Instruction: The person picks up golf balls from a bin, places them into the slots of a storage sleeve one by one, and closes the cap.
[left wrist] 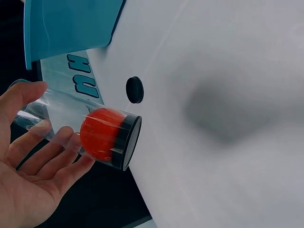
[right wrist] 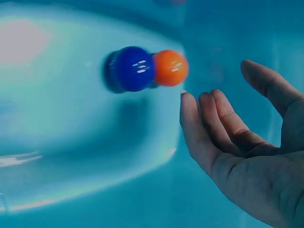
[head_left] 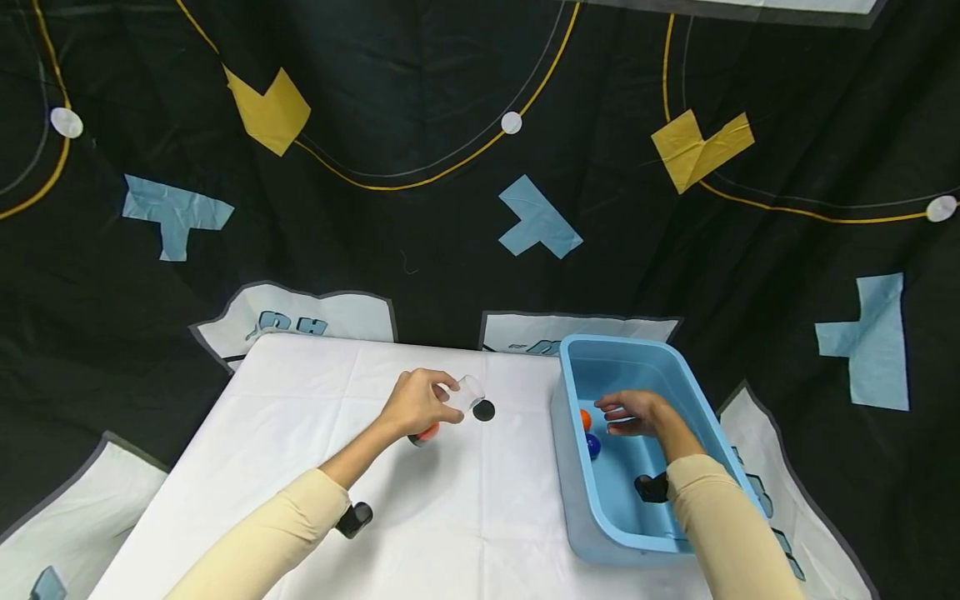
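My left hand (head_left: pixel 422 398) grips a clear plastic tube (left wrist: pixel 66 114) near its open end and holds it tilted over the table. Inside, a red ball (left wrist: pixel 100 134) rests against the black cap (left wrist: pixel 127 142) at the bottom. A loose black lid (head_left: pixel 483 410) lies on the white table beside the tube. My right hand (head_left: pixel 633 412) hangs inside the blue bin (head_left: pixel 577 508), fingers bent loosely with nothing in them. Near its fingertips on the bin floor, a blue ball (right wrist: pixel 134 69) and an orange ball (right wrist: pixel 171 68) sit side by side, apart from the hand.
The white tablecloth (head_left: pixel 300 375) covers the table under the left hand. The bin's raised walls surround the right hand at the table's right side. A black cloth (head_left: pixel 420 267) with tape marks hangs behind the table.
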Available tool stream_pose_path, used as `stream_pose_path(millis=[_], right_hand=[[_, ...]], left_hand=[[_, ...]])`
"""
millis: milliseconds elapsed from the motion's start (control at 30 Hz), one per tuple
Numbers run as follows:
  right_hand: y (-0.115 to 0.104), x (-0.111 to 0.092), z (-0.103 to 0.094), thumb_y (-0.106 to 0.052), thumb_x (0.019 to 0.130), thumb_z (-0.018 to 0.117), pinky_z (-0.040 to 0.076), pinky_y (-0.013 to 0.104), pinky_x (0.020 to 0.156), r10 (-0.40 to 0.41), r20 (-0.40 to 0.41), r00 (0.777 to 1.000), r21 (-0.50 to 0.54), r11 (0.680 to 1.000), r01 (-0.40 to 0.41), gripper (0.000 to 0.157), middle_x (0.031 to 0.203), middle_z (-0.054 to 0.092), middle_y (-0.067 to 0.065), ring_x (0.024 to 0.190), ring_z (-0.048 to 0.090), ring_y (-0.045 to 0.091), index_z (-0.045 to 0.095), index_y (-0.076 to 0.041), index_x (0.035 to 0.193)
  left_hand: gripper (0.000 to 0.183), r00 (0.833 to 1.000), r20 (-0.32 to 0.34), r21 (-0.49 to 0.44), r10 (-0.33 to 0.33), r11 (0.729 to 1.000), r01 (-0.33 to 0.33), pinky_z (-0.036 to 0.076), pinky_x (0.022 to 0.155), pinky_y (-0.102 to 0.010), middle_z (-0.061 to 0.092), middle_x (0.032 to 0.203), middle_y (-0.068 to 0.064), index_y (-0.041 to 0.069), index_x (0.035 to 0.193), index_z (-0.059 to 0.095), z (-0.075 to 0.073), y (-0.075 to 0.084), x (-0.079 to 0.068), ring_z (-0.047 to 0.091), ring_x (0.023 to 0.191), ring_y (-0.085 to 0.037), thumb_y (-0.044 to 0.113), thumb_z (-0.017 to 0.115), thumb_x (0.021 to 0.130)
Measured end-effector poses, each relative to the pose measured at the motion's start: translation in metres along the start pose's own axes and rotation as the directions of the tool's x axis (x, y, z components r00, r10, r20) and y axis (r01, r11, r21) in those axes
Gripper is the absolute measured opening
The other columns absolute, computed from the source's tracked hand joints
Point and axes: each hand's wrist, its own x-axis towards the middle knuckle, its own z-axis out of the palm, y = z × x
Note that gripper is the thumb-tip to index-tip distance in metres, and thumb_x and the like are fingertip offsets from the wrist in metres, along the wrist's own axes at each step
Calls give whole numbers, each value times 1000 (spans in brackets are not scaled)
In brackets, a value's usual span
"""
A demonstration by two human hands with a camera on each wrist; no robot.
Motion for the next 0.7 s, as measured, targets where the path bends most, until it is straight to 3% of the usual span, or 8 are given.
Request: stream_pose_path(millis=[300,533,700], right_hand=[[20,17,4,-19,98,64,60,29,80,76,0,997,45,996,-76,49,129,57,29,81,70,21,50,7,137],[33,27,12,-19,98,64,59,32,88,145,-23,989,31,989,-144,50,115,63,25,81,70,22,50,9,137],[38,31,15,-22,99,62,58,32,90,173,16,985,20,985,-173,47,106,64,21,80,67,20,52,10,132]], left_hand=[[33,1000,-7,13,-5,1000,5,56,77,-34,75,82,-1,17,96,79,-1,-2,0,68,80,-13,19,89,65],[35,1000,2,14,-12,1000,12,55,76,-33,77,84,-4,14,98,79,1,-3,0,68,79,-13,19,90,65],[35,1000,0,16,-13,1000,12,55,76,-33,77,84,-4,14,97,79,2,-4,1,69,79,-13,18,90,65]])
